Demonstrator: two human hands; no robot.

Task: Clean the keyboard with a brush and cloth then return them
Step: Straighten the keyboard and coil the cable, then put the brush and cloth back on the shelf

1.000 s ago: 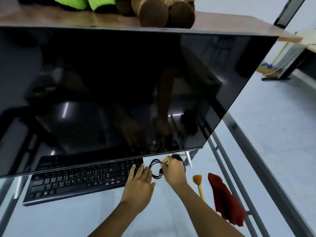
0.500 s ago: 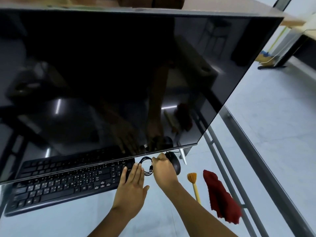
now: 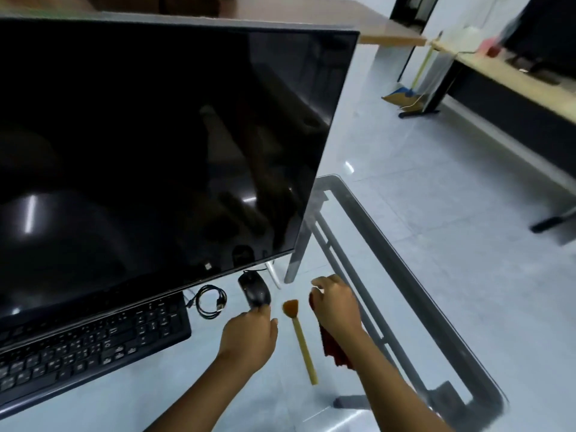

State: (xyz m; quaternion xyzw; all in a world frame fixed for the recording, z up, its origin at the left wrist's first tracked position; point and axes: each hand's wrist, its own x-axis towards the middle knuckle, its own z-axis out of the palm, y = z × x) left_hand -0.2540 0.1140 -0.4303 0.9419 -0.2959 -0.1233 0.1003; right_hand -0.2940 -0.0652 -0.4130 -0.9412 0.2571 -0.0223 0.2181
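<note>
The black keyboard (image 3: 93, 347) lies at the lower left of the glass desk, partly under the monitor's lower edge. A brush (image 3: 301, 344) with a yellow handle and orange-brown bristles lies between my hands. My right hand (image 3: 336, 304) rests on the far end of the red cloth (image 3: 335, 353), with its fingers closed on the fabric. My left hand (image 3: 249, 336) is left of the brush. Its fingers are curled and its fingertips touch the near end of the black mouse (image 3: 254, 291).
A large dark monitor (image 3: 156, 151) fills the left and overhangs the keyboard. A coiled black cable (image 3: 210, 300) lies between keyboard and mouse. The glass desk's right edge (image 3: 405, 275) runs diagonally, with tiled floor beyond. Another desk (image 3: 514, 88) stands far right.
My right hand let go of the coiled cable and moved right onto the red cloth. My left hand moved from the keyboard's corner to the mouse. My view swung to the right.
</note>
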